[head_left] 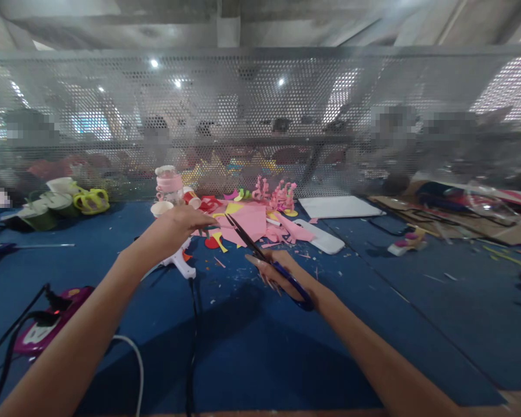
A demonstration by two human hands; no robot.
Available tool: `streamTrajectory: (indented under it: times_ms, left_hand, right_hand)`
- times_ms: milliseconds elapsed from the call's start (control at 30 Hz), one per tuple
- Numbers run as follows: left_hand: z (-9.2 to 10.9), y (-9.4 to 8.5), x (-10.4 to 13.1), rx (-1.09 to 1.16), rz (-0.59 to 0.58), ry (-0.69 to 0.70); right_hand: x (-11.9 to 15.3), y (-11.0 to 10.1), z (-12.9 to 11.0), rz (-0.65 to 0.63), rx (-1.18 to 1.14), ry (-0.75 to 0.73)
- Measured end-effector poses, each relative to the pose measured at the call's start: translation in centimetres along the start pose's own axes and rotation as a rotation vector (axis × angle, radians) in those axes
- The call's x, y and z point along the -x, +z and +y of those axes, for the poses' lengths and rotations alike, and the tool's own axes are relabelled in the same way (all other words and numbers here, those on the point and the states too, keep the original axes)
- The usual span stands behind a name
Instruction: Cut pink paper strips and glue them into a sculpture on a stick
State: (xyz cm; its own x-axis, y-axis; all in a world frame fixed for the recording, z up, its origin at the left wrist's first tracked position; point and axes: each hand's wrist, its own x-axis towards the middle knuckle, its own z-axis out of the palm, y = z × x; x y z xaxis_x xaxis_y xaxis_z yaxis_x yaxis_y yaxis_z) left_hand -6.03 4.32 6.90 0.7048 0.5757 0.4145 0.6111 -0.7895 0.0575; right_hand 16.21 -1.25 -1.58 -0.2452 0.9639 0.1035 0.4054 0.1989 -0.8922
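My right hand (pixel 282 269) is closed around a pair of scissors (pixel 293 284) with blue handles. Their dark blades point up and to the left, slightly parted, toward my left hand (pixel 178 226). The fingers of my left hand are pressed together above the pile; whatever may be between their tips is too small to make out. Beneath and beyond both hands lie pink sheets (pixel 254 220) and offcuts, with a yellow scrap (pixel 220 242) and a red round piece (pixel 212 243). Under my left wrist rests a white glue gun (pixel 182 263), partly hidden by the arm.
A purple power strip (pixel 54 318) with plugged cables sits at the left. Curly pink pieces (pixel 282 196), a pink-lidded jar (pixel 169 184) and a white board (pixel 341 207) stand toward the perforated screen (pixel 252 104). A white phone-like slab (pixel 323 237) lies right of the pile. Cardboard (pixel 455 223) is farther right.
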Motion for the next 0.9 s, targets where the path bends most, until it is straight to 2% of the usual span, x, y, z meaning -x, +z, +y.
streamTrajectory:
  times_ms: [133,300,467,600,767,900]
  left_hand:
    - [0.2,0.0,0.1,-0.02,-0.01,0.002]
    - [0.3,-0.1,0.1,-0.035,-0.017,0.013]
    - [0.3,-0.1,0.1,-0.052,-0.014,0.006]
    - [0.3,-0.1,0.1,-0.058,-0.018,0.005]
    - [0.1,-0.1,0.1,-0.088,0.004,-0.002]
    - [0.0,-0.1,0.1,-0.068,-0.014,0.025]
  right_hand:
    - [0.3,-0.1,-0.4,-0.015,-0.006,-0.002]
    - [0.6,-0.3,-1.0,0.0,0.002,-0.081]
    - [0.4,-0.5,-0.8,-0.002,0.068,-0.061]
    - [0.1,-0.4,-0.3,0.083,0.133,-0.048]
    - [0.2,-0.5,-0.5,0.159,0.046,0.0]
    - [0.5,-0.8,-0.9,0.073,0.051,-0.085]
